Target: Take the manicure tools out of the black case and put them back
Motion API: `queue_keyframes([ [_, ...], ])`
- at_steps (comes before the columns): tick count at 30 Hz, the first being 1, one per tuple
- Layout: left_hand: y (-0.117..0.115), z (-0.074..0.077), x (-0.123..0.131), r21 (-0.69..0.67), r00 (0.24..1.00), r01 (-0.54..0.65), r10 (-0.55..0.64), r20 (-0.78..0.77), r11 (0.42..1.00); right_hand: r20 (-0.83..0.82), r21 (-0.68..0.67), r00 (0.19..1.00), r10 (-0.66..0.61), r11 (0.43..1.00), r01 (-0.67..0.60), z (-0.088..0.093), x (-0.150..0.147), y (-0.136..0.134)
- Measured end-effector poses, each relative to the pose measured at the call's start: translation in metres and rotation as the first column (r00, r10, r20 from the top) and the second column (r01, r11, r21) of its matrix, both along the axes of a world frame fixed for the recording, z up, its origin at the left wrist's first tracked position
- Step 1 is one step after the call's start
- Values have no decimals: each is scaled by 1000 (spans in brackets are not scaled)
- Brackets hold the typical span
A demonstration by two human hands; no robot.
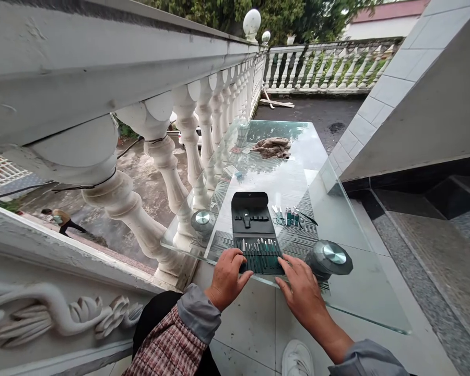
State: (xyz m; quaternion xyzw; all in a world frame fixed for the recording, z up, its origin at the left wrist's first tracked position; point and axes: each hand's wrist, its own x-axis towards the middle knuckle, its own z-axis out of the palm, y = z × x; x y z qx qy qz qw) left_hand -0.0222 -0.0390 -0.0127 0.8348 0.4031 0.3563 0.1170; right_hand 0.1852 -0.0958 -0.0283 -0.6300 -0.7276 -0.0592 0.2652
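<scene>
An unfolded black manicure case [251, 230] lies on the glass table [360, 271] in front of me. Its lower part carries a row of slim green-handled manicure tools [260, 249], and a few more items sit in loops higher up. My left hand [229, 275] has its curled fingers and thumb at the case's lower left corner. At the lower right corner, my right hand [302, 286] holds the edge with thumb and fingertips. Nail clippers [292, 216], small scissors [278, 220] and a pointed dark tool [306, 215] lie loose to the right of the case.
A crumpled brown cloth [272, 148] lies toward the table's far end. Round metal-capped supports [332, 257] show under the glass. A white balustrade [186, 136] runs along the left, and stone steps [434, 224] rise on the right. Below, a person [65, 222] bends over.
</scene>
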Motion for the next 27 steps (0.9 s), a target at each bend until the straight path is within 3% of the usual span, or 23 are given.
queue_keyframes([
  [27, -9, 11, 16, -138, 993, -115, 111, -39, 984, -7, 99, 997, -79, 992, 79, -20, -21, -14],
])
